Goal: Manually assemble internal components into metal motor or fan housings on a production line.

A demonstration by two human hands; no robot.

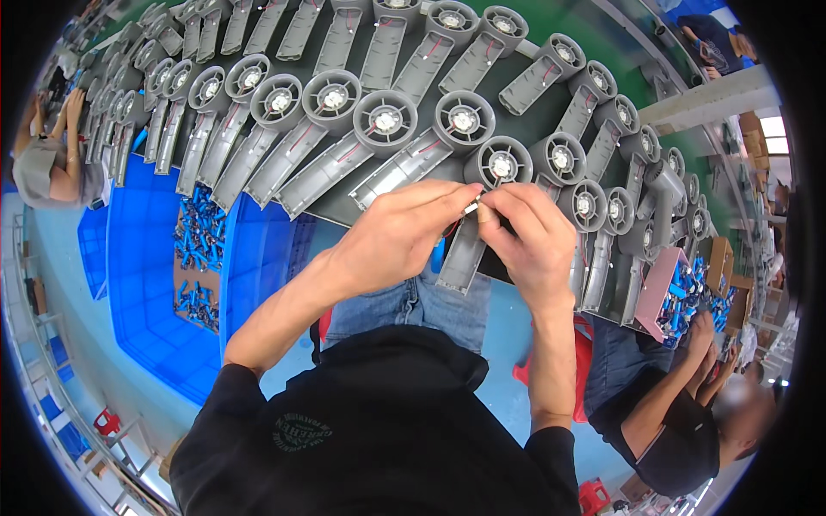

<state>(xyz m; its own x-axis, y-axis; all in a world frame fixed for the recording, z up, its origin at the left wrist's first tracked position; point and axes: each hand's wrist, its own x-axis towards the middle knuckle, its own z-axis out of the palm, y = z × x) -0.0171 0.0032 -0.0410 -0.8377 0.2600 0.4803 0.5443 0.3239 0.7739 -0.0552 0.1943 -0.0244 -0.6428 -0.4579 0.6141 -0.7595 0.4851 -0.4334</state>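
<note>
My left hand (397,230) and my right hand (535,245) meet above the front edge of the bench, fingertips pinched together on a small white wire connector (471,206). A thin red wire runs down from it beside my left fingers. Behind and beneath my hands lies a grey fan housing (504,160), its round spoked end pointing away and its open trough-like handle (465,258) reaching toward my lap. Part of that handle is hidden by my hands. Just below my left hand, a short blue cylinder (439,253) shows partly.
Rows of similar grey housings (385,120) cover the dark bench. At the left stand blue bins (151,284), with loose blue parts (198,232) between their walls. A pink box (658,288) of blue parts is at right, beside a co-worker's arm (667,396). Another person sits far left.
</note>
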